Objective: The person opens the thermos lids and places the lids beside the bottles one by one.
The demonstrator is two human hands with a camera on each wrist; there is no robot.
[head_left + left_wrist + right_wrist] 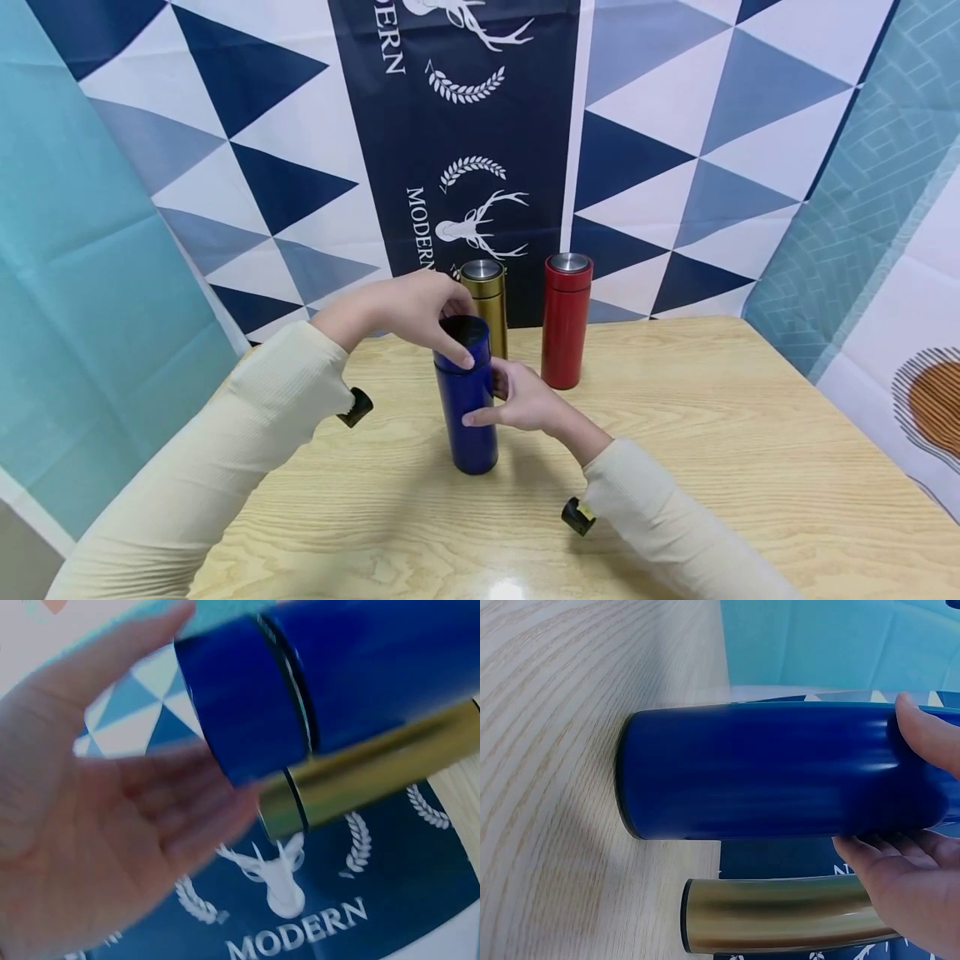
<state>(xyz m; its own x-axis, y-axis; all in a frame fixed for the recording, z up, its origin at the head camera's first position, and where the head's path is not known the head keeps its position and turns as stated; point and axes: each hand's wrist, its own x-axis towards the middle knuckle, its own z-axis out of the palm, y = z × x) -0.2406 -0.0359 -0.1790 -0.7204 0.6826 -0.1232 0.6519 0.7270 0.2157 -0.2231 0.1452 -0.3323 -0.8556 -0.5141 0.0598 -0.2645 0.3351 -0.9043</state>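
A blue thermos bottle (471, 425) stands upright on the wooden table in the head view. My left hand (420, 312) reaches over its top, thumb on the near side of the blue lid (236, 701) and fingers on the far side. Between that palm and the lid's top there is a gap in the left wrist view. From the right, my right hand (528, 396) holds the upper body, thumb in front and fingers behind. Its thumb and fingers also flank the bottle (757, 772) in the right wrist view.
Just behind the blue bottle stands a gold thermos (489, 304), partly hidden by it. A red thermos (566, 333) is farther right near the table's back edge. The wooden table (675, 400) ends against a patterned cloth backdrop (465, 125).
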